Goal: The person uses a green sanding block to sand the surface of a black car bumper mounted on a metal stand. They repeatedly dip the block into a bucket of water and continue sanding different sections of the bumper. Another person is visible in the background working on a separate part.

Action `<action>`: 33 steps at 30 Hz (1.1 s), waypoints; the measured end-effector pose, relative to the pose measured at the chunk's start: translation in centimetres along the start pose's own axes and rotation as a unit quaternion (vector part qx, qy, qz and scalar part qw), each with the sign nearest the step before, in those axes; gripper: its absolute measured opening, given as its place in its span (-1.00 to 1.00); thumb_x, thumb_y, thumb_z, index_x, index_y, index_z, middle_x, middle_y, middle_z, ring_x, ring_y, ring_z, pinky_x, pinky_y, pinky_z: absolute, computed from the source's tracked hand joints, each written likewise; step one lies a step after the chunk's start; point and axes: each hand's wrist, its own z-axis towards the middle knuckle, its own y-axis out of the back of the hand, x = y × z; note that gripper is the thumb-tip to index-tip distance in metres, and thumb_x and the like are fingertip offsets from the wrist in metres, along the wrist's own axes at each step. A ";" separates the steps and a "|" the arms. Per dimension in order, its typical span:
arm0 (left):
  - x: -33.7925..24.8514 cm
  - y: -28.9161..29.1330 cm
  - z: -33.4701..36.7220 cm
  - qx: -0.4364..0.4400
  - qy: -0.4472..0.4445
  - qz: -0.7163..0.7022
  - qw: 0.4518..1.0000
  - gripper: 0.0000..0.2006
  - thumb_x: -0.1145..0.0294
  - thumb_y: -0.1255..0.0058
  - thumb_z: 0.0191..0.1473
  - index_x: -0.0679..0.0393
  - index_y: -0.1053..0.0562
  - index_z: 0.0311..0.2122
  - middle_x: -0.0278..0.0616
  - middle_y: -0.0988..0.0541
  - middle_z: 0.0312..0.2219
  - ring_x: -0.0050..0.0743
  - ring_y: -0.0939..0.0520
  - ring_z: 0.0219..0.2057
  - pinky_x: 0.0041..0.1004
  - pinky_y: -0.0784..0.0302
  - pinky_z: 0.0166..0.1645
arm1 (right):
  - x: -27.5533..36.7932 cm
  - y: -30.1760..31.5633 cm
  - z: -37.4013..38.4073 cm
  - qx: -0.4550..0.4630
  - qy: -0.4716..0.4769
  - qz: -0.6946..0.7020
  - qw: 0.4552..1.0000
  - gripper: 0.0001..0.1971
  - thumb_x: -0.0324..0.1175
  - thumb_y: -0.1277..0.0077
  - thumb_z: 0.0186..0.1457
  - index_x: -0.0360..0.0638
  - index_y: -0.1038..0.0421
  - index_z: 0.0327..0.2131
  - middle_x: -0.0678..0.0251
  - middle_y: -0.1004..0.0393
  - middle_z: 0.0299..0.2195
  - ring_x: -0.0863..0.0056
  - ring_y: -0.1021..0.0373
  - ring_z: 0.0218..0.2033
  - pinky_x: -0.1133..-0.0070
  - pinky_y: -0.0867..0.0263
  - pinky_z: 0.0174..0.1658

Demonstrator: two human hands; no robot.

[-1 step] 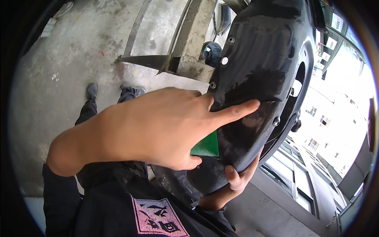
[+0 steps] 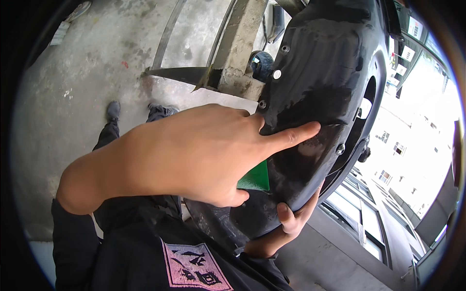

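Note:
A large, curved black panel (image 2: 315,63), like a vehicle bumper, stands before me. Dull wet-looking patches and a few round fittings mark its surface. My left hand (image 2: 204,153) lies across it with the index finger stretched out, its tip on the panel by a crease line. Between thumb and curled fingers that hand holds a green flat piece (image 2: 256,177) with a straight edge; most of it is hidden under the palm. Lower down, my right hand (image 2: 297,219) grips the panel's right edge, thumb on the front and fingers around behind.
A concrete post (image 2: 237,39) rises behind the panel, with a round glossy dark object (image 2: 262,65) beside it. Long metal strips (image 2: 167,36) lie on the stained concrete floor (image 2: 92,63). At the right are a low wall and a building with windows (image 2: 361,208).
My left hand has shifted very slightly upward with the green flat piece. The right hand and the panel look the same.

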 end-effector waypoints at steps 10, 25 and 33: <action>-0.2 -0.8 -0.3 0.065 0.030 -0.019 0.997 0.15 0.21 -0.29 -0.13 -0.10 0.21 0.47 0.02 -0.50 -0.42 -0.07 -0.57 -0.52 -0.24 -0.53 -0.36 | -0.1 -0.1 0.2 0.001 0.008 -0.001 1.000 0.19 -0.30 -0.23 -0.32 -0.34 0.24 0.40 -0.04 -0.11 0.29 0.06 -0.14 0.31 0.27 -0.07 0.34; 0.3 -0.8 -1.0 0.057 0.039 -0.054 0.996 0.12 0.17 -0.28 -0.15 -0.15 0.15 0.47 -0.02 -0.50 -0.39 -0.08 -0.59 -0.49 -0.26 -0.54 -0.32 | 0.0 0.2 0.0 -0.009 -0.001 -0.007 1.000 0.21 -0.31 -0.24 -0.36 -0.36 0.23 0.39 -0.03 -0.12 0.28 0.08 -0.16 0.30 0.29 -0.06 0.33; 0.0 -1.5 -0.9 0.095 0.043 -0.048 0.993 0.12 0.16 -0.28 -0.15 -0.17 0.14 0.47 -0.01 -0.51 -0.35 -0.07 -0.60 -0.44 -0.27 -0.56 -0.28 | 0.1 0.2 -0.2 -0.023 -0.024 -0.010 0.999 0.20 -0.31 -0.22 -0.37 -0.38 0.21 0.39 -0.03 -0.14 0.26 0.10 -0.17 0.29 0.30 -0.06 0.33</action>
